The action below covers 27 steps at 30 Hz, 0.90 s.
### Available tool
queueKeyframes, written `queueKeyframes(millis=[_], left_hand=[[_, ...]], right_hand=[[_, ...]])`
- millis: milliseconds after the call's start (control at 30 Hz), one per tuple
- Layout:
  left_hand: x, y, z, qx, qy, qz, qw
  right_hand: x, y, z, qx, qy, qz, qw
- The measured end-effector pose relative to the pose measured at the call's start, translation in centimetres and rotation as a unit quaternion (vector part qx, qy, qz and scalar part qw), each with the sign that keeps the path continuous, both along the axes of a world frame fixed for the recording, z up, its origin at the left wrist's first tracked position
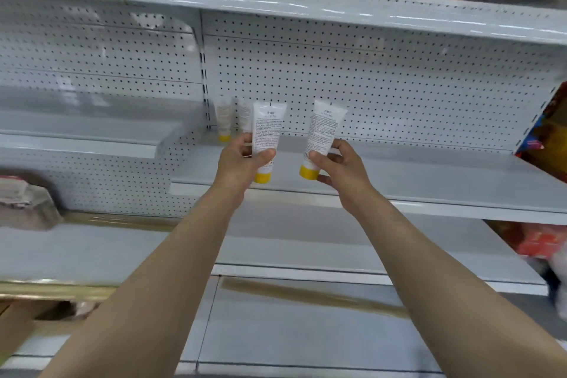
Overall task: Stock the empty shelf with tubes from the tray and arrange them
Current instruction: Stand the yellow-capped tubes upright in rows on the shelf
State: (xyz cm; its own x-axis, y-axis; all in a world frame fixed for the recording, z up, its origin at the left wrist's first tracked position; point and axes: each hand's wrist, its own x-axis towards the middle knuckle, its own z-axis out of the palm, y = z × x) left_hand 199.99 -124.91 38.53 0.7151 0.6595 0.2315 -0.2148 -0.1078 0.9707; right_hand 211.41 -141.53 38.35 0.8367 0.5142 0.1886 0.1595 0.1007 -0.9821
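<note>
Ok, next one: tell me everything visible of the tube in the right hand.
The tube in the right hand is white plastic with a flat crimped end on top and a yellow cap at the bottom. Fine dark print, too small to read, covers the facing side. It is nearly upright, cap down, top leaning slightly right, held before the grey shelf. The right hand grips its lower part, thumb across the front, fingers curled behind.

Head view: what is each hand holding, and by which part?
Left hand grips one white plastic tube with yellow cap by its lower body, just above the cap; right hand grips a second tube likewise.
</note>
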Motion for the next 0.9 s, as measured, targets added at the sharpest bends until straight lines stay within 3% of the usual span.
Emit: queueKeyframes(millis=[367, 900], left_hand=[[5.8, 17.8, -4.3, -0.014, 0.040, 0.030, 0.999], [13.0, 26.6, -8.9, -0.002, 0.031, 0.041, 0.999]], right_hand=[[3.9, 17.5, -3.5, -0.038, 0.023, -0.068, 0.997], [11.3, 27.7, -8.0, -0.123, -0.038, -0.068, 0.989]])
